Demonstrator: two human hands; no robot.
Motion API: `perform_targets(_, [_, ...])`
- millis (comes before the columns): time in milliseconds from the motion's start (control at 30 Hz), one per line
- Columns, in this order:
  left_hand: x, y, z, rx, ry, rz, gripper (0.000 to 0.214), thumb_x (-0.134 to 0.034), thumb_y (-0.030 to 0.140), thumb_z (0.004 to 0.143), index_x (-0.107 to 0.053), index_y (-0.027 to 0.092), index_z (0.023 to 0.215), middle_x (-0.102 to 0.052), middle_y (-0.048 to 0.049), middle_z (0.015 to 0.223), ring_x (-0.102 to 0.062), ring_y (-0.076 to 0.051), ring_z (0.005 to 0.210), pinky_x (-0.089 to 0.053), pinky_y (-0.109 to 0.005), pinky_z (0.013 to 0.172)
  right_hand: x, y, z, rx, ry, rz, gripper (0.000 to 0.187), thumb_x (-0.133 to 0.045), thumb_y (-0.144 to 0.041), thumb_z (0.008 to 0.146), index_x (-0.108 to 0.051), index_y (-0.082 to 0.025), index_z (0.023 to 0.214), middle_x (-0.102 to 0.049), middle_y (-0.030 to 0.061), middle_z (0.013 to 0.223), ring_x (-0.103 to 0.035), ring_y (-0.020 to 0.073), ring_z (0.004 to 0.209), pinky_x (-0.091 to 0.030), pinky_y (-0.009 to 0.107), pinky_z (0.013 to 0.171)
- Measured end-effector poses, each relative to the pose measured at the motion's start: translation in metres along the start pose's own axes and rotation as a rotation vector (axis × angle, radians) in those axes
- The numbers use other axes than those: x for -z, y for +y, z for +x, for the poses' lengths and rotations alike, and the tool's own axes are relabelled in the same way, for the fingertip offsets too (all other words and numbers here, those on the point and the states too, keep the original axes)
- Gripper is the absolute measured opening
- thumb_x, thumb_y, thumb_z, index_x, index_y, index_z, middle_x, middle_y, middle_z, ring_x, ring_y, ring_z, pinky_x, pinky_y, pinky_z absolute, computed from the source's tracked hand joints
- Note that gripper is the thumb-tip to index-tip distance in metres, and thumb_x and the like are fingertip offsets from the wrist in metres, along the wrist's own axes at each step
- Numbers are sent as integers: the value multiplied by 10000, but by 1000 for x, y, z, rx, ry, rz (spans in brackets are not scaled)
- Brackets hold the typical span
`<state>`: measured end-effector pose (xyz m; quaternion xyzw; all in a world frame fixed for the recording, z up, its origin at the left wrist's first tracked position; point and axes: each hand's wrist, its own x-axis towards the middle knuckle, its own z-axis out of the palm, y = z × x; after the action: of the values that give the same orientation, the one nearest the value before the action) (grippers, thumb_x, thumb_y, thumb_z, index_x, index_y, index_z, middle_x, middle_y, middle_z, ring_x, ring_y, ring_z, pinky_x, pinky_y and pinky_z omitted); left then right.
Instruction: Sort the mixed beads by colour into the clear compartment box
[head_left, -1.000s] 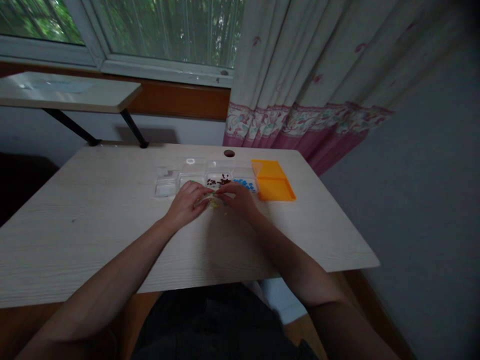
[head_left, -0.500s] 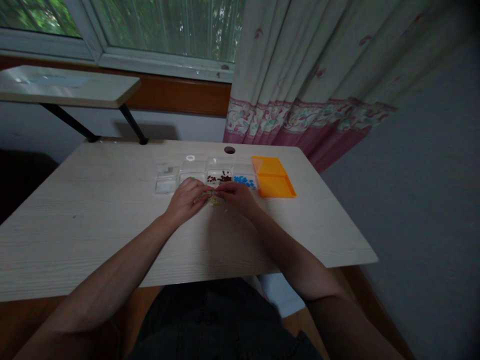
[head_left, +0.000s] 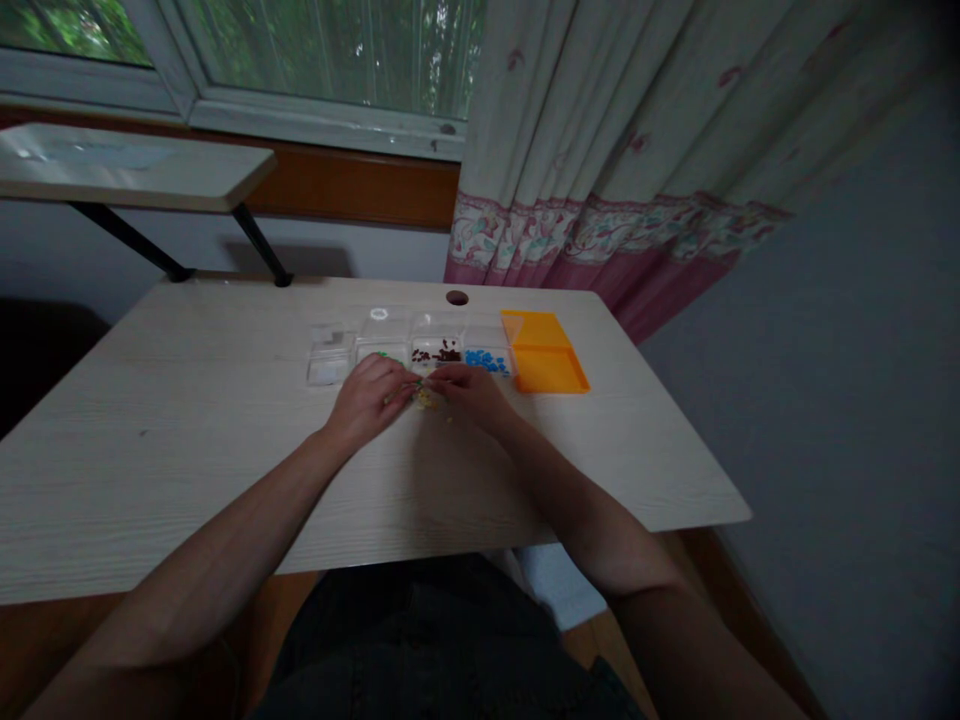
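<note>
The bench (head_left: 187,450) spreads wide and bare on every side of my grip. That is my main worry: a small piece flicked loose could roll well away from my fingers across the smooth top, perhaps off the near edge into my lap. To the right of my right hand (head_left: 472,392), just past it, lies the orange tray (head_left: 546,365), open and shallow. Just beyond both sets of fingertips runs the row of clear boxes (head_left: 334,355). They stand so close that, in my judgement, a push forward of the knuckles could nudge one and mix or spill what is in it.

My forearms come in from either side and meet ahead of me. Both wrists are low on the bench, palms down, knuckles arched. My left hand (head_left: 367,398) curls in from the left, and its fingertips almost touch those of the right. The fingers of each grip are drawn together at the tips, but I cannot tell whether either has a piece pinched.

Past my right fingertips, the boxes hold brown beads (head_left: 437,354) and blue beads (head_left: 487,360). The little pile of yellowish beads (head_left: 427,399) sits on the bench right between my two grips, partly under the fingertips.
</note>
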<state>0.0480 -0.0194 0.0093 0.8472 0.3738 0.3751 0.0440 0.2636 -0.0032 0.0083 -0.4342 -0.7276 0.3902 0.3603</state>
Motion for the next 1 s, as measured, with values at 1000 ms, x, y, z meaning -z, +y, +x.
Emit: perform_targets(1000, [3,-49,-1,357,248,86,132,-664,322,873,-694,196,852,-662,-63,866,-557,-252,917,-409,-481,910,13,0,1,-16,256,-23,235,-628,-415,889,-766,-225,896,-761,37,920,-679,185,903,-501,313,838])
